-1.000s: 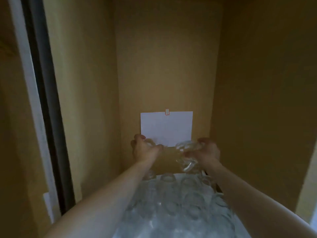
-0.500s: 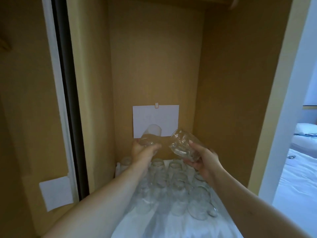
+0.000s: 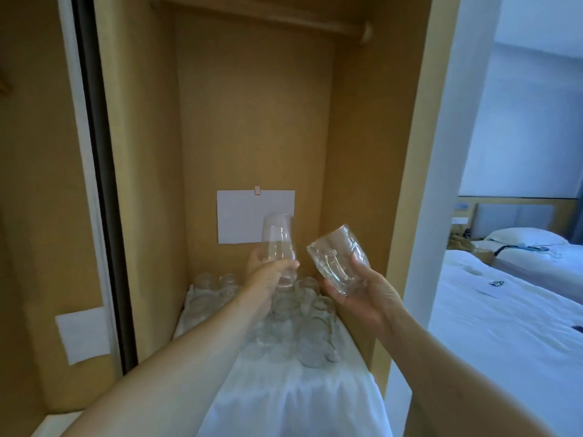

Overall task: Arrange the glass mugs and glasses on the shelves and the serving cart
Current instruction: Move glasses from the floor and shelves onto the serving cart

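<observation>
Wooden closet walls fill the frame's centre, with a white cloth [image 3: 293, 402] on the shelf at lower centre under crowded glasses [image 3: 293, 313]. At mid-frame the left hand [image 3: 268, 279] grips a tall glass [image 3: 279, 247], and the right hand [image 3: 366, 291] clasps a tilted mug [image 3: 339, 257]. Held so near, they could knock together, or slip onto those below.

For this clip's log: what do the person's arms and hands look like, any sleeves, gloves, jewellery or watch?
Both forearms are bare as far up as the view shows; no sleeve edge is in view. The left hand and right hand wear no gloves. No watch, bracelet or band shows at either wrist, and no ring is visible on the fingers that show. No markings or tattoos can be made out.
</observation>
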{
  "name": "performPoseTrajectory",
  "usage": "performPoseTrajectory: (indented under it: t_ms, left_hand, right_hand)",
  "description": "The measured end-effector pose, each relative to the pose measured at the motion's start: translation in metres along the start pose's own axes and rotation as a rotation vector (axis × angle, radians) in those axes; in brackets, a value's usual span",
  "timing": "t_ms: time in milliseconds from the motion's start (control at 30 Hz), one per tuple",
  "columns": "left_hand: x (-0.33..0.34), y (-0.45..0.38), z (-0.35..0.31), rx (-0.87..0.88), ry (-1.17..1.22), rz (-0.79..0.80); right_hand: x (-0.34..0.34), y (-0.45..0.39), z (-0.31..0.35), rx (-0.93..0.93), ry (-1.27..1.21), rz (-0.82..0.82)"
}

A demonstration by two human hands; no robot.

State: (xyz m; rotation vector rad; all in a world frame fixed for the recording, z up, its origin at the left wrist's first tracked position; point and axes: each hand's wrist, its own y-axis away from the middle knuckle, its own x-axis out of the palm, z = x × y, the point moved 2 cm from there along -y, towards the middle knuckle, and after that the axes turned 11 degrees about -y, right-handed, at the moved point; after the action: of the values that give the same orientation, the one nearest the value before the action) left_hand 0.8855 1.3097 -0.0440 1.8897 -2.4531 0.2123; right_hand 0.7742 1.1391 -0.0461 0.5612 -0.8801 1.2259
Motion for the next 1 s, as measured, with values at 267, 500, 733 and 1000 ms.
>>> performPoseTrajectory:
  t_ms: [267,500,733,1000]
  left_hand:
    - [0.087,0.073,0.003,-0.078,0.005,0.160]
    - [0.174,0.125,0.008,-0.070,-0.017,0.268]
    - [0.270,0.169,0.022,-0.124,-0.058,0.421]
    - [0.382,0.194,0.041,-0.097,-0.152,0.610]
  right_hand:
    - [-0.039,0.086,0.062,-0.031,-0.007,-0.007]
    - [-0.081,0.162,0.130,-0.157,0.058,-0.134]
    - [-0.131,0.233,0.201,-0.292,-0.020,-0.243]
    - [-0.188,0.287,0.267,-0.448,0.092,-0.280]
